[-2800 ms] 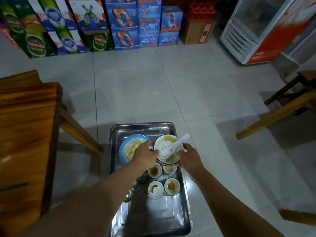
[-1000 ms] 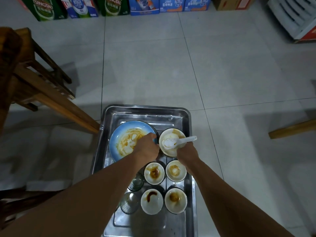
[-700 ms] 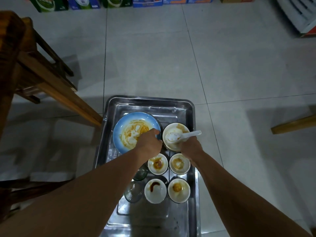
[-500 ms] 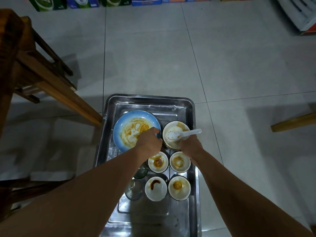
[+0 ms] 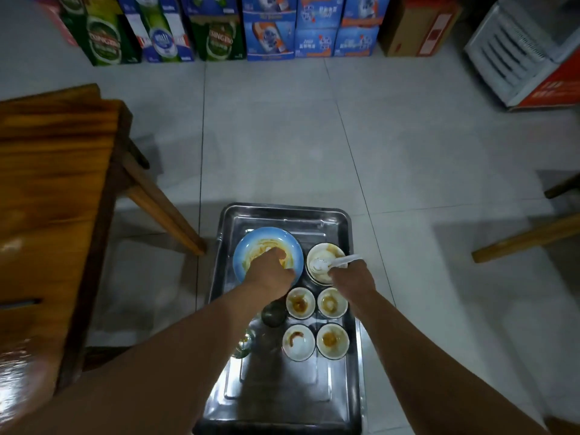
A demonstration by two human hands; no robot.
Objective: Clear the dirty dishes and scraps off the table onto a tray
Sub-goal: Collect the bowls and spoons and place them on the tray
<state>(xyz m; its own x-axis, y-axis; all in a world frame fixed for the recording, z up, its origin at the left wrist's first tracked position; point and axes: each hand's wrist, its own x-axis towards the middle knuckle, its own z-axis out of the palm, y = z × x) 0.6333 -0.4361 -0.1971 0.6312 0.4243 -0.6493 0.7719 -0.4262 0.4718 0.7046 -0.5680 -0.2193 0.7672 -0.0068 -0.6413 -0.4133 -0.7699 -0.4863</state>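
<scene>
**— Which step are you on?**

From the head view, I judge the clearing nearly done. The tray (image 5: 284,215) lies on the floor tiles in front of me and already carries the load: the blue plate (image 5: 248,249) far left, the white bowl (image 5: 326,251) with the white spoon (image 5: 337,263) far right, four small sauce dishes (image 5: 299,304) in a square nearer me, and two glasses (image 5: 272,313) just left of those. My guess is I'm settling the plate and bowl into place.

**— Where are your hands?**

Both arms reach forward and down, side by side. My left hand (image 5: 272,271) sits on the near right edge of the plate, knuckles up, fingers curled over the rim; it looks like a grip, though the fingertips are hidden under the hand. My right hand (image 5: 351,273) is at the near rim of the bowl, close under the spoon's handle. Its fingers curl down against the bowl, so I read that as holding the bowl rather than the spoon, but the contact itself is out of sight.

**— And the next move?**

Likely letting go of both without tipping the bowl, since the spoon lies loose across it with its handle past the rim. Then a look at the tabletop (image 5: 47,171) on my left; only part of it shows, and I can't tell whether anything remains.
</scene>
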